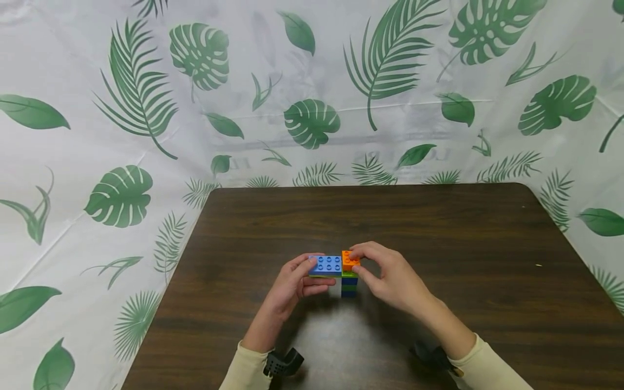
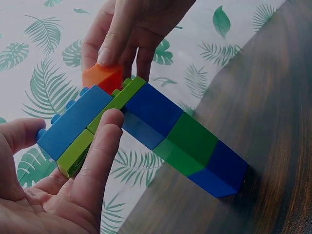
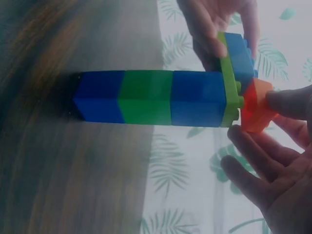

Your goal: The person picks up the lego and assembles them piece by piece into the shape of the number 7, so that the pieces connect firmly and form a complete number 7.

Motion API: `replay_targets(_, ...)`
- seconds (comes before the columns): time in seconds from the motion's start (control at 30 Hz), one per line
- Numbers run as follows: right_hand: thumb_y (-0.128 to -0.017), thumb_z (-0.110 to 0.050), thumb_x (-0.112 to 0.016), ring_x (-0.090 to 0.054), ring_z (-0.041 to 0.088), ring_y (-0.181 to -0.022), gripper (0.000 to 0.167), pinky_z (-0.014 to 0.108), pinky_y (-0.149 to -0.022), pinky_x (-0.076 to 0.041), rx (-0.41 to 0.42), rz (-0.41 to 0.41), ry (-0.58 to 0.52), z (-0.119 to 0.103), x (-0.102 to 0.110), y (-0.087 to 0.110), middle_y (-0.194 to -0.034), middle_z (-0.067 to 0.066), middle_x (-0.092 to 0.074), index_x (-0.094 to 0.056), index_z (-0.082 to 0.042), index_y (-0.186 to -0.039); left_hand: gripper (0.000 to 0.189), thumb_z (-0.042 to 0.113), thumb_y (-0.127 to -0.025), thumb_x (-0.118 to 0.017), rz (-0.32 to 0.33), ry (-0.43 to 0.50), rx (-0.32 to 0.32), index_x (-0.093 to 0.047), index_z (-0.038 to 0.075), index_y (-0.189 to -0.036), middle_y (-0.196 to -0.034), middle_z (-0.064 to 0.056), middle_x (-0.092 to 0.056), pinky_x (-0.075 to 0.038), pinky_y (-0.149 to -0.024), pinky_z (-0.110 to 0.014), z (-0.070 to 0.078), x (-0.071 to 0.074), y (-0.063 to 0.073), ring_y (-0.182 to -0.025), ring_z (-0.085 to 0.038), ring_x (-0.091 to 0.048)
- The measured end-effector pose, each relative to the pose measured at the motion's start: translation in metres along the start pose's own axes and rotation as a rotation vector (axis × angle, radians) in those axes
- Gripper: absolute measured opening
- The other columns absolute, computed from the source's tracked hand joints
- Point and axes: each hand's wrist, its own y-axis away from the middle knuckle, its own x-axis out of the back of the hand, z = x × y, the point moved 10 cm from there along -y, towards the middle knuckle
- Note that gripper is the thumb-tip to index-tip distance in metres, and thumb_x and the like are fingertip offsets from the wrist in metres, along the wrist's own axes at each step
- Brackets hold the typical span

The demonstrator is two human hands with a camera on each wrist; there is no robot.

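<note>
A column of dark blue (image 3: 200,97), green (image 3: 146,97) and dark blue bricks (image 2: 219,168) stands upright on the table. Thin lime bricks (image 2: 131,92) cross its top and jut out to the left, with a light blue brick (image 1: 327,264) on that overhang. My left hand (image 1: 290,284) holds this overhang, thumb at the light blue brick and fingers around the lime layer's underside. With my right hand (image 1: 395,273) I pinch an orange brick (image 3: 257,105) over the column's top, beside the light blue one. It sits slightly tilted, and lime studs show below it.
The dark wood-grain table (image 1: 273,216) spreads around the column. Behind and to the sides hangs a white sheet (image 1: 263,49) with green leaf prints. Dark straps (image 1: 283,362) circle both wrists.
</note>
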Motion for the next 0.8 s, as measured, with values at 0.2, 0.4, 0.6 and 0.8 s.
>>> replay_targets(0.2,-0.084,-0.009,-0.078,-0.061,0.01,-0.106,0.029,0.034,-0.089,-0.053,0.014,-0.014,0.044,-0.0016,-0.0045,0.0043,-0.118,-0.008,-0.063,-0.067,-0.018,-0.109,0.049,0.031,-0.102,-0.054,0.004,0.007,0.005,-0.046,-0.005,-0.135,-0.115,-0.019,-0.066,-0.054,-0.081,-0.041,-0.0008,0.0004,0.0006,-0.093,-0.03,-0.071)
replay_targets(0.4,-0.084,-0.013,-0.079,-0.061,0.011,-0.105,0.031,0.034,-0.087,-0.054,0.025,-0.028,0.061,-0.0014,-0.0068,0.0052,-0.118,-0.009,-0.062,-0.068,-0.019,-0.112,0.05,0.032,-0.102,-0.054,0.003,0.014,0.0,-0.045,-0.004,-0.136,-0.115,-0.018,-0.066,-0.054,-0.081,-0.041,-0.001,0.0007,0.0008,-0.094,-0.03,-0.071)
replay_targets(0.6,-0.084,-0.014,-0.079,-0.062,0.01,-0.104,0.03,0.036,-0.089,-0.053,0.026,-0.032,0.075,-0.0007,-0.0066,0.0047,-0.116,-0.01,-0.063,-0.068,-0.019,-0.112,0.051,0.033,-0.101,-0.056,0.008,0.024,0.006,-0.046,-0.004,-0.135,-0.115,-0.018,-0.066,-0.055,-0.079,-0.037,-0.0016,0.0016,0.0005,-0.094,-0.03,-0.071)
replay_targets(0.8,-0.084,-0.013,-0.079,-0.062,0.01,-0.1,0.028,0.034,-0.086,-0.054,0.017,-0.042,0.075,-0.0005,-0.0058,0.0027,-0.114,-0.009,-0.064,-0.069,-0.019,-0.11,0.053,0.034,-0.1,-0.057,0.01,0.018,0.007,-0.046,-0.004,-0.135,-0.115,-0.018,-0.066,-0.056,-0.077,-0.035,-0.0001,0.0006,0.0006,-0.093,-0.029,-0.071)
